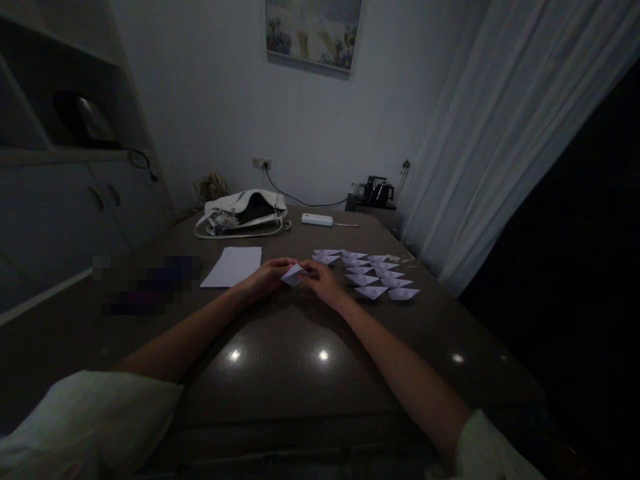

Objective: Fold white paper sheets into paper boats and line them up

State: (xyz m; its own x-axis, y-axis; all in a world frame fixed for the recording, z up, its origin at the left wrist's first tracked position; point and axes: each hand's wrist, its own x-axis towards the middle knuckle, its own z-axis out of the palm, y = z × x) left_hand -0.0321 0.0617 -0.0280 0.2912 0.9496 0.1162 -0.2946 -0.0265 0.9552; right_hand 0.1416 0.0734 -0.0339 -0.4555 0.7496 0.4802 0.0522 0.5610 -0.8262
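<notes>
- The left hand (271, 276) and right hand (323, 283) pinch one folded paper (293, 275) between them, well in from the near edge of the table (280, 390).
- Uneven pulling could skew or tear its thin creases.
- A rightward sweep might knock the light, pointed paper boats (371, 292) toward the table's right edge.
- Flat, matte white paper (239, 264) lies left on the glossy top.

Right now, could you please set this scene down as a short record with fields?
Left hand: holding a small folded paper from its left
Right hand: holding the same piece from its right
Beside right hand: rows of boat-shaped papers
Beside left hand: flat white paper
Farther back: white bag, white device
Surface: dark, glossy table
</notes>
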